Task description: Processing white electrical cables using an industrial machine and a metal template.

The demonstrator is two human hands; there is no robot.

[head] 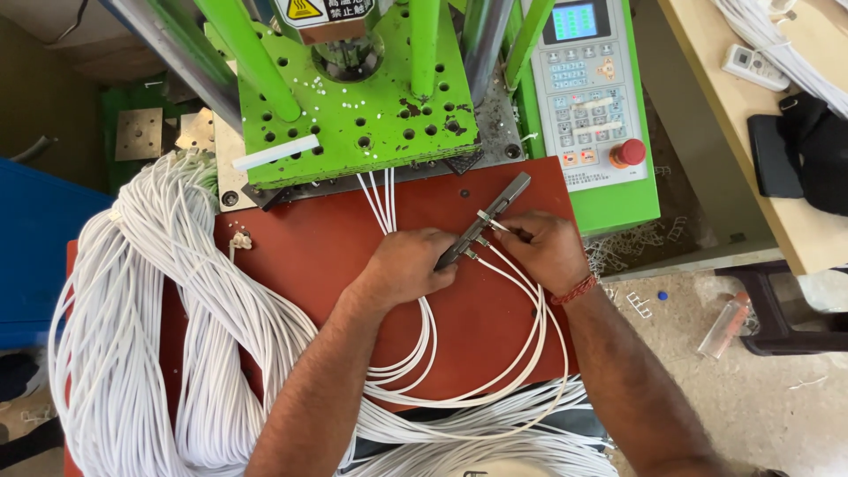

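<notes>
While both hands (477,252) grip a metal bar (484,221), red worktop (309,238), green machine (353,97) behind

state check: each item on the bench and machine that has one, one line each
left hand: gripping the dark metal bar
right hand: pinching a white cable end at the bar
dark metal bar: tilted, cable ends seated in it
white cable bundle: looped, draped over the red mat
control panel screen: lit
red button: position unclear

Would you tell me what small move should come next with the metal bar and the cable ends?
Probably press the cable end into the metal bar: the right hand pinches it at the bar, the left hand steadies the bar, and other ends already sit beside it.
</notes>
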